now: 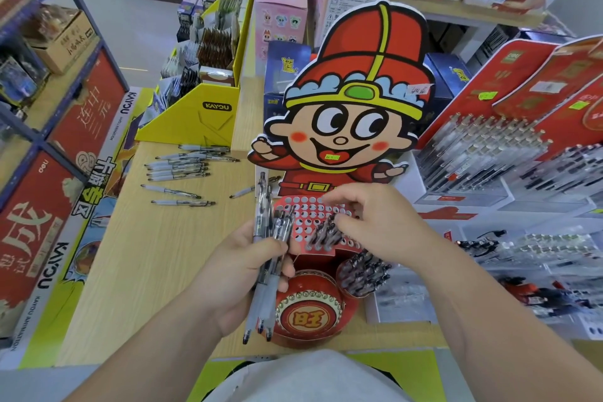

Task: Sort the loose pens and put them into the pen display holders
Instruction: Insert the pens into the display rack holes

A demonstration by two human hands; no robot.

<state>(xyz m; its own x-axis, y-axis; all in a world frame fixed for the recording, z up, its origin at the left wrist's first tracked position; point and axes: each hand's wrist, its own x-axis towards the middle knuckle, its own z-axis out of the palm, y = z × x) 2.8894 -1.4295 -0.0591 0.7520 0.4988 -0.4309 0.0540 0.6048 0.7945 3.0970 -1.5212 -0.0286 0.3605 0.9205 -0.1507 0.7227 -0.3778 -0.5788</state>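
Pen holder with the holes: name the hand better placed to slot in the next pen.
Right. The right hand is already over the red holder at its holes, while the left hand is full, gripping a bundle of pens.

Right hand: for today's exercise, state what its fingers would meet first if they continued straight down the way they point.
Probably the pens standing in the red perforated holder under the right hand; depth is unclear.

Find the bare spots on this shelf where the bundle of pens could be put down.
Bare wood lies left of the left hand, between the loose pens and the front edge, bordered by the Kayou box. It is crowded right of the red holder, where clear pen trays fill the shelf.
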